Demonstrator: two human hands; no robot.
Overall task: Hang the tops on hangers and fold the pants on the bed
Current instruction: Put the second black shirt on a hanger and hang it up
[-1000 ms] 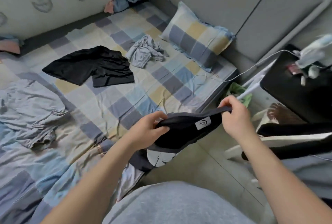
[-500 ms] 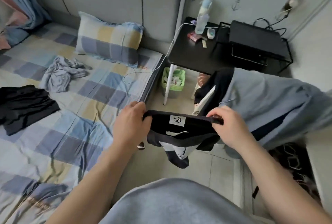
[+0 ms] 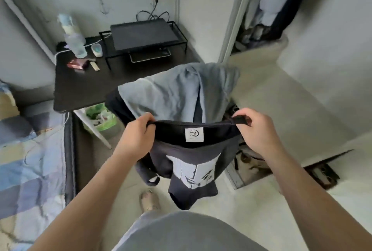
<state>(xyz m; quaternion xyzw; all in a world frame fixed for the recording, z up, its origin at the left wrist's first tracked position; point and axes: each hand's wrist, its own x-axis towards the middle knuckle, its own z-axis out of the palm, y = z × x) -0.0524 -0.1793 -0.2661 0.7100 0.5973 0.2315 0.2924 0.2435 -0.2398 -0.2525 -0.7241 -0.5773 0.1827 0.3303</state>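
One black top [image 3: 177, 157] is held up in front of the person, above the floor between the bed [image 3: 30, 160] and a doorway, clear of both. Two hands hold it: the left hand [image 3: 136, 135] and the right hand [image 3: 259, 131] each have fingers curled round the neck edge, thumbs pinching the cloth, one at each end. That edge is pulled taut and runs left to right, about level; the top's long axis hangs straight down from it towards the floor, one sleeve dangling on the left.

One white label [image 3: 194, 134] sits inside the neck, facing the camera, with a round logo (no lettering can be read). One pale printed face [image 3: 195, 172] shows lower on the cloth.

Just behind the top, one grey-blue garment [image 3: 173, 93] is draped over something hidden. One black table [image 3: 90, 87] carries one bottle [image 3: 73, 37]; one green bin [image 3: 100, 118] stands beneath it.
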